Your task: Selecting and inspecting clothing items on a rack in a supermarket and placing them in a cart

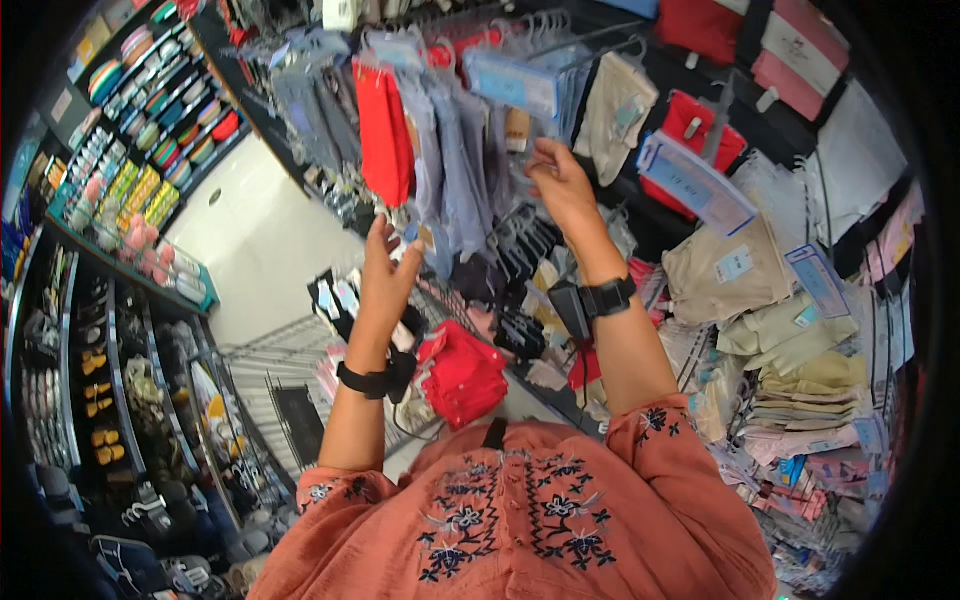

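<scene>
My left hand [394, 266] is raised with its fingers apart, and I see nothing held in it. Its fingertips are close to the lower end of a red hanging garment [384, 135] and a brown tag. My right hand [561, 180] is up with loosely bent, spread fingers, empty as far as I can see. Blue-grey garments [457, 165] hang on clear hangers between the two hands. To the right of my right hand hangs a beige garment [616, 112]. Both wrists wear black straps with small devices.
A wire shopping cart [262, 352] stands at front left, by a bundle of red clothing [461, 375]. Price signs [697, 180] jut from the rack. Folded garments [806, 405] are stacked at right. Shelves of footwear [97, 405] and bowls [169, 127] line the left beyond the pale floor [255, 225].
</scene>
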A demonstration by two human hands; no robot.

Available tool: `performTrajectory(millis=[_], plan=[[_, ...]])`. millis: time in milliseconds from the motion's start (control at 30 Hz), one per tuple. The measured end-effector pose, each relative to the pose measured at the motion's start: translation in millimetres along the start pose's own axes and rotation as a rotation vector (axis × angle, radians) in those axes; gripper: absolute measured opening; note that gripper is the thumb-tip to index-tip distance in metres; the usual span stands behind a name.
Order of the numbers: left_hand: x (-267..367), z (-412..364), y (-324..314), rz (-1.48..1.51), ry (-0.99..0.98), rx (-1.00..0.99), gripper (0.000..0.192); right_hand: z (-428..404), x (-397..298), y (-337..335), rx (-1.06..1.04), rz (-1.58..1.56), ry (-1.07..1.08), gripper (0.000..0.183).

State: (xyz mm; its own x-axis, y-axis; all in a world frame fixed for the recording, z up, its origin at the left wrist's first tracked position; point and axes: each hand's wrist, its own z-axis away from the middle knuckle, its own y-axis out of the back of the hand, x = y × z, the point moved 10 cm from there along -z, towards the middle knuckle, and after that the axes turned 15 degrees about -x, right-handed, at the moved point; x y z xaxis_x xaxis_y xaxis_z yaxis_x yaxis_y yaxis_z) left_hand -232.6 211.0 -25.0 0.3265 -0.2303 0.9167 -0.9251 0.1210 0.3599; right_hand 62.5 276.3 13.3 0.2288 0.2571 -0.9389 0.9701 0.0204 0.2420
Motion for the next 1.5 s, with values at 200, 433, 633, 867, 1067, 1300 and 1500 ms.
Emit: performTrajectory(millis=[200,433,633,867,1067,1300,1500], plan=[[-63,64,35,-0.064,0.207,-0.115,0.045,100,-29,-77,-0.348,-0.332,-0.088,0.027],[-142,145,65,-0.092,0.487,-0.018,0.027,169,62,-106,-0.491,-0.345,-0.353,0.027],[-191,204,17,-0.121,0.638,-0.105,0.025,207,100,-119,-0.516,-0.363,-0.491,0.027],[-231,160,-37,-0.338,0.555,-0.284,0.034,231,113,-111,-0.503,-0.335,-0.546,0.027],[-284,110,-76,-0.690,0.524,-0.468,0.056,249,107,-102,-0.367,-0.328,-0.627,0.026],[-315,93,-109,-0.837,0.468,-0.636,0.042,280,105,-87,-0.221,-0.292,-0.713,0.026],[-292,96,-92,-0.786,0.330,-0.540,0.027,276,106,-103,-0.221,-0.329,-0.696,0.026]])
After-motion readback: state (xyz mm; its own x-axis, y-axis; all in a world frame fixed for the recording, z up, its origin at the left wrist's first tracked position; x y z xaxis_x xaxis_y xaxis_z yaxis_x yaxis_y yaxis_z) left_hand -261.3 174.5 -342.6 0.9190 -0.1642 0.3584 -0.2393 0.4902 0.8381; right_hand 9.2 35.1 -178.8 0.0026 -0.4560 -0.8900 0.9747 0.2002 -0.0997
